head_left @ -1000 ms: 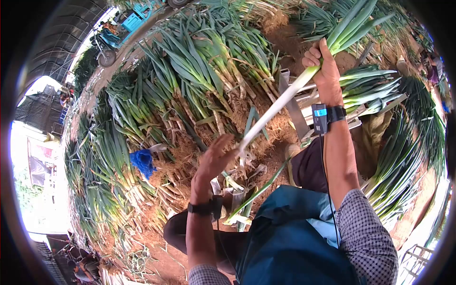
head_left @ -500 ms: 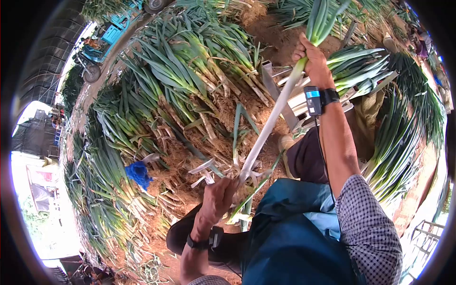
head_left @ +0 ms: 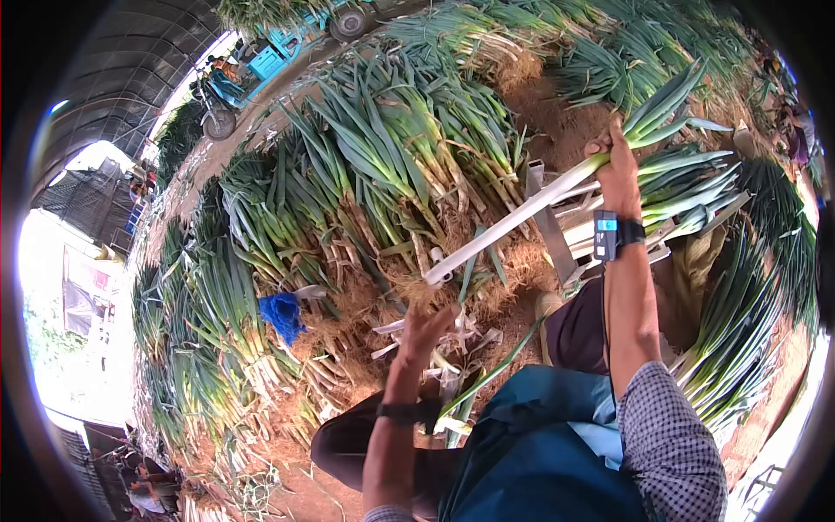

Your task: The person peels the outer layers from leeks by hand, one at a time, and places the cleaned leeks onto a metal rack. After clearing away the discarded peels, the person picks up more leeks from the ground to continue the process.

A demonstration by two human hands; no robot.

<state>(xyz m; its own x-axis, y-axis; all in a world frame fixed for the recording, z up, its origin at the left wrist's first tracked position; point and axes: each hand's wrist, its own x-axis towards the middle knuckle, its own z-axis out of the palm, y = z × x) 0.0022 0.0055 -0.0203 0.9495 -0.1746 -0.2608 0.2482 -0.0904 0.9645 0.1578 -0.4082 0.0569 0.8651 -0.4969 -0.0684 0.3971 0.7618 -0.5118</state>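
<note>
A long green onion slants across the middle, its white stalk peeled clean and its green leaves pointing up to the right. My right hand is closed around it where white turns to green. Below the stalk's root end is my left hand, apart from it, with thumb and fingers spread and slightly blurred. Peeled skins and scraps lie on the ground beside that hand. Under my right forearm, more green onions rest on a metal rack.
Rows of unpeeled green onions with roots stand to the left and ahead. A blue cloth lies on them. More green onions are piled on the right. A blue three-wheeled cart stands at the far upper left.
My left hand has let go of the green onion's root end and dropped below it. The stalk now lies flatter, with a cleaner white length. The view has shifted.
</note>
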